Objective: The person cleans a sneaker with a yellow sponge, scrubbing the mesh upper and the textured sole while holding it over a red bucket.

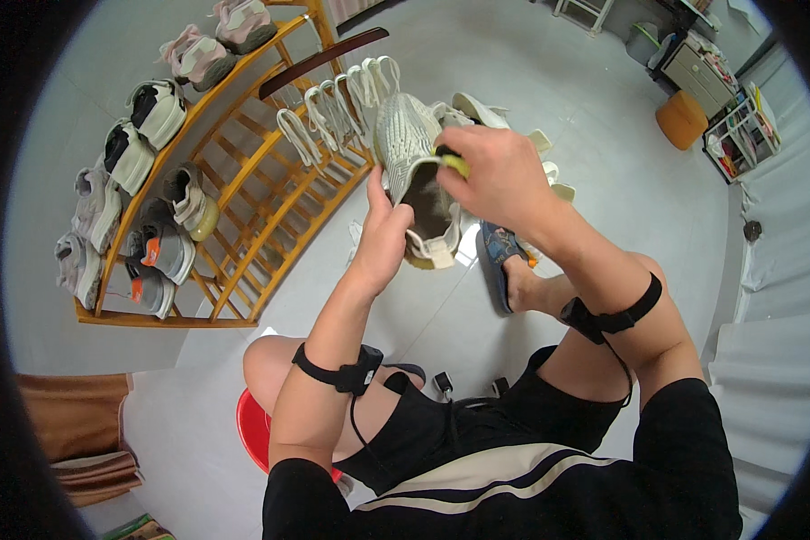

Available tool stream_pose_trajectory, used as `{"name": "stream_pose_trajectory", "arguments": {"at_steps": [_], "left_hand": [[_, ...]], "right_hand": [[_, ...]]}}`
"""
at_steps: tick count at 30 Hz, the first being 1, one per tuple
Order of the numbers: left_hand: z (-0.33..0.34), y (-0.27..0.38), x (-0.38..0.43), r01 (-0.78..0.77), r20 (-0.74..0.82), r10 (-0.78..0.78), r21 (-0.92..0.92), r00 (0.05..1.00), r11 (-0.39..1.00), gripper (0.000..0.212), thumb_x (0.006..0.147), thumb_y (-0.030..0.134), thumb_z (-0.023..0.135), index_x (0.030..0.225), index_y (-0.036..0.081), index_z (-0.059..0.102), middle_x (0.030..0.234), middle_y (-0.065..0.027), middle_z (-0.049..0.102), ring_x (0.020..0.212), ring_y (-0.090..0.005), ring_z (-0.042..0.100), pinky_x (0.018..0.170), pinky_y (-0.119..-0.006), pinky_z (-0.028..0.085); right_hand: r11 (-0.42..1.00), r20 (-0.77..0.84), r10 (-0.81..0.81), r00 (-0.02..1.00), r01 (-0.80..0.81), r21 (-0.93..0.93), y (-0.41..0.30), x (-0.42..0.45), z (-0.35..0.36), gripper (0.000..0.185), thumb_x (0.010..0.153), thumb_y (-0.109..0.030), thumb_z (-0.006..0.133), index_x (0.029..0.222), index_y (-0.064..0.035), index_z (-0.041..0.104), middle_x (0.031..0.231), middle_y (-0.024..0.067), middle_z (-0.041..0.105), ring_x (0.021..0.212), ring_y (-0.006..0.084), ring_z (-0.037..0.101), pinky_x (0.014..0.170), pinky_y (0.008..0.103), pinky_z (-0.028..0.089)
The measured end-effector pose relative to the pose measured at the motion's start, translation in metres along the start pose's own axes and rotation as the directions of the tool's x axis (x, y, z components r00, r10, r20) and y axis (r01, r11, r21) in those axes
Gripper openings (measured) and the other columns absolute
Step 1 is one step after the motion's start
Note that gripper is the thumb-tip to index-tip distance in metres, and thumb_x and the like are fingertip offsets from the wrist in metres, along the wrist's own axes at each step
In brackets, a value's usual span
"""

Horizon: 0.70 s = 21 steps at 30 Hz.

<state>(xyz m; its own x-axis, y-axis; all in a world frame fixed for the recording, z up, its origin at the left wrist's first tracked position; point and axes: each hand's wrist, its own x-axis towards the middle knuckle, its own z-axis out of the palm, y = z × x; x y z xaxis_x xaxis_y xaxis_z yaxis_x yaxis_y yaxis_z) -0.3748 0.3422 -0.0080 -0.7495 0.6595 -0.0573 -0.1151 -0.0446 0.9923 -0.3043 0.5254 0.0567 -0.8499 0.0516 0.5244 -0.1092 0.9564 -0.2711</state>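
My left hand (383, 236) grips a grey-white knit sneaker (405, 128) by its side near the collar, thumb at the opening. The toe points away from me, and the dark insole shows inside. My right hand (503, 172) is closed on a small yellow and black object (453, 162), perhaps a brush, held against the shoe's upper by the opening; the fingers hide most of it. White shoelaces (331, 111) hang in loops from a dark bar (324, 62), left of the shoe. Other light-coloured shoes (479, 110) lie on the floor beyond my right hand.
A wooden shoe rack (243, 196) holding several pairs of sneakers (158, 111) stands at left. A red plastic container (253, 428) is beside my left leg. A blue slipper (496, 263) is on my right foot. An orange stool (681, 120) and a drawer cabinet (696, 79) stand at far right.
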Motion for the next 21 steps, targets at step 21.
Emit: {"name": "stream_pose_trajectory", "arguments": {"at_steps": [21], "left_hand": [[0.006,0.026,-0.012,0.331,0.476,0.087,-0.72,0.875,0.61,0.064,0.111,0.053,0.053,0.147,0.0,0.054,0.136,-0.0198,0.068,0.124,-0.0311,0.07,0.109,-0.048,0.058]], "right_hand": [[0.602,0.141,-0.102,0.985,-0.051,0.797,-0.027,-0.029,-0.073,0.034,0.086,0.003,0.079,0.118,-0.0036,0.073,0.112,0.0023,0.073,0.105,0.0123,0.067,0.095,0.0303,0.054]]}}
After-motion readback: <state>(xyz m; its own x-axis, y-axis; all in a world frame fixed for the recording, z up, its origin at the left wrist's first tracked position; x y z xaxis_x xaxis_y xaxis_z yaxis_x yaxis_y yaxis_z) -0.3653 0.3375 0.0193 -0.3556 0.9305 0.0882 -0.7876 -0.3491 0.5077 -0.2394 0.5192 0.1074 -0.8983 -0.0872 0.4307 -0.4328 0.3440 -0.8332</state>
